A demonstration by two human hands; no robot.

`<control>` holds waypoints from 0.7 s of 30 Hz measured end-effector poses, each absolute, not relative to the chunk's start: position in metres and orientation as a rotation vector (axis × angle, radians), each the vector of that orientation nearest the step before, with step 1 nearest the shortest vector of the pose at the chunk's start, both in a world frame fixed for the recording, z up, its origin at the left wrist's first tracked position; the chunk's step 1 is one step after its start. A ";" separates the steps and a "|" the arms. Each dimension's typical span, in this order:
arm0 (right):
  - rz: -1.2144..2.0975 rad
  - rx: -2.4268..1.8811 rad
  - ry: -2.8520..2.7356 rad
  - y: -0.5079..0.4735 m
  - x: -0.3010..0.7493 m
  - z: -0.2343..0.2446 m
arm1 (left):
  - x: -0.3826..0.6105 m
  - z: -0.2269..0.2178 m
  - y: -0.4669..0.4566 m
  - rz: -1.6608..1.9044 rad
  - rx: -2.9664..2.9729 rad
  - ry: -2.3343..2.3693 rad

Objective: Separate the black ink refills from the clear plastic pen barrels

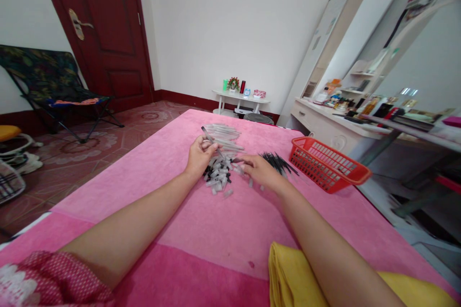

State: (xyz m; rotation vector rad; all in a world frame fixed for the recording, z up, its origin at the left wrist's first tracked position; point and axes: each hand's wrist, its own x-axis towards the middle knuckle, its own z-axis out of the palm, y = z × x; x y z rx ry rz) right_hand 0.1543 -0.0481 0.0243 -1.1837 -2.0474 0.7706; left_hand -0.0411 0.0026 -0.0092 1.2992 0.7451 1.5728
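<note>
One slim, straight pen (206,135) is gripped by the curled left hand (199,157) above one heap of small clear and black tubular caps (217,175). The right hand (262,171) is half closed at the heap's edge; its hold cannot be told. One latticed red plastic basket (326,163) is set on plush pink cloth (216,230).

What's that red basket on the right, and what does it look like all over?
The red basket is a long, low tub that looks like plastic, with open lattice walls and a solid rim flaring outward at its near right end. It stands upright on the pink cloth, just right of the thin black sticks. Neither the left hand nor the right hand touches it.
</note>
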 end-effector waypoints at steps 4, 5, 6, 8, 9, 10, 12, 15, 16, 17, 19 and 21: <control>0.943 -1.291 -1.533 -0.043 0.155 0.023 | -0.039 -0.005 -0.002 1.552 1.244 0.742; 0.996 -1.281 -1.421 -0.043 0.155 0.024 | -0.038 -0.004 -0.003 1.547 1.231 0.746; 1.037 -1.260 -1.332 -0.043 0.155 0.024 | -0.038 -0.003 -0.005 1.543 1.220 0.746; 1.078 -1.229 -1.227 -0.044 0.155 0.024 | -0.036 -0.002 -0.007 1.544 1.194 0.736; 1.084 -1.228 -1.201 -0.044 0.154 0.024 | -0.035 -0.002 -0.008 1.545 1.179 0.725; 1.084 -1.230 -1.182 -0.044 0.154 0.024 | -0.034 -0.002 -0.008 1.547 1.162 0.712; 1.080 -1.210 -1.137 -0.044 0.153 0.024 | -0.032 -0.002 -0.008 1.544 1.120 0.683; 1.121 -1.124 -1.065 -0.044 0.151 0.025 | -0.029 -0.002 -0.007 1.527 1.038 0.646; 1.136 -1.099 -1.049 -0.045 0.150 0.025 | -0.028 -0.002 -0.007 1.520 1.015 0.638; 1.150 -1.082 -1.041 -0.045 0.149 0.026 | -0.027 -0.002 -0.008 1.513 0.996 0.633; 1.164 -1.061 -1.044 -0.047 0.148 0.027 | -0.025 -0.001 -0.009 1.508 0.967 0.628; 1.164 -1.050 -1.060 -0.048 0.146 0.027 | -0.024 0.000 -0.011 1.511 0.941 0.619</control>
